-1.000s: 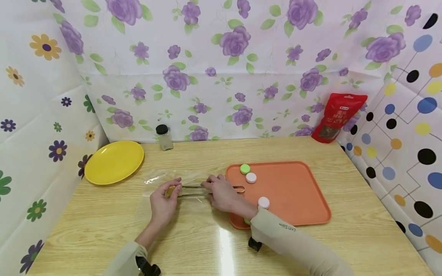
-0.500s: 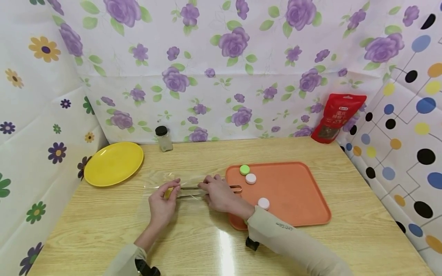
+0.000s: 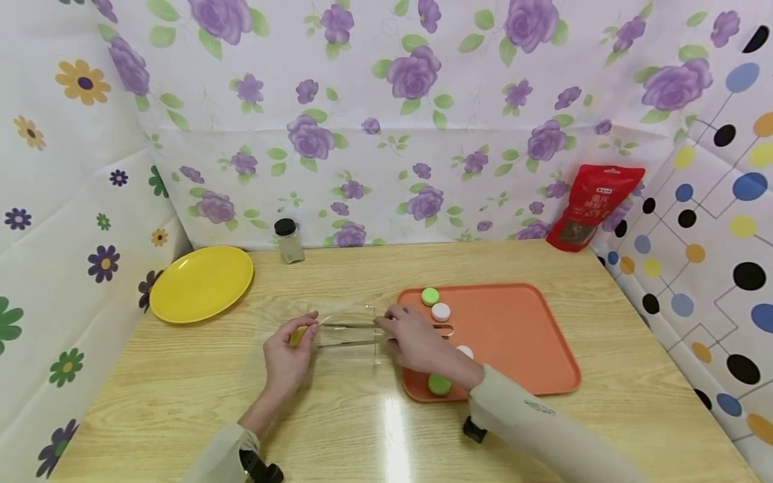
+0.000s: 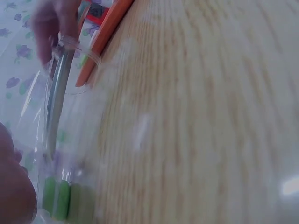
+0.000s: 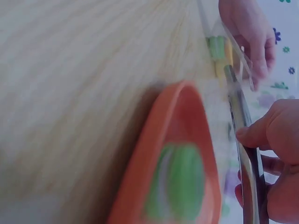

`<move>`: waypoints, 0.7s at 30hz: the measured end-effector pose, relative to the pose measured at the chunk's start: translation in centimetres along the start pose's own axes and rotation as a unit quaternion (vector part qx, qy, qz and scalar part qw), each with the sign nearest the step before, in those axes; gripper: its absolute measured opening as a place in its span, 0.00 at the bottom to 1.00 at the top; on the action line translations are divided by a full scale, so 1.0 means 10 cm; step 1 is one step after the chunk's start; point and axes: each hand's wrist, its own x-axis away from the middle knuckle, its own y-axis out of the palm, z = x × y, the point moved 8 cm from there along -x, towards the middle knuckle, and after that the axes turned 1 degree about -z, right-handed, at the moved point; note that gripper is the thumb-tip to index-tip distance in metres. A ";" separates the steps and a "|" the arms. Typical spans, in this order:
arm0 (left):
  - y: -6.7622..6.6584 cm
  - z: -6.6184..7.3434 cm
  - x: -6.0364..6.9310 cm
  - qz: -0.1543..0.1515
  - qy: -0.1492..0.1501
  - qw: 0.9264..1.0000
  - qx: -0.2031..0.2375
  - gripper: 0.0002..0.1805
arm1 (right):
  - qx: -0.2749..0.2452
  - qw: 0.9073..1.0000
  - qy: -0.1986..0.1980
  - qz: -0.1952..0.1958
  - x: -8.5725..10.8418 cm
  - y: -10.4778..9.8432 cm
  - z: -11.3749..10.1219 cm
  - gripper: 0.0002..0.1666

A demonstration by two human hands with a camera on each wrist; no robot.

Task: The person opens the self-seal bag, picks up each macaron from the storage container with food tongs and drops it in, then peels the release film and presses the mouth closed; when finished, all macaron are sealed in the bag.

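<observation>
On my head feed, the right hand (image 3: 417, 339) grips the metal tongs (image 3: 350, 326), its fingers narrowed around both arms. The tongs extend through the mouth of a clear bag (image 3: 347, 359), left of the orange tray (image 3: 513, 335) — their bent end lies over the tray's near-left side. I read the left hand (image 3: 286, 355) as pinching the bag, beside the green pieces (image 4: 57, 198) inside it. Another green piece (image 3: 439, 384) sits on the tray.
</observation>
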 end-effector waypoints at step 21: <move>0.00 -0.01 0.01 0.001 -0.007 1.000 0.007 0.04 | -0.031 0.998 0.034 0.047 1.59 -0.67 0.84 0.33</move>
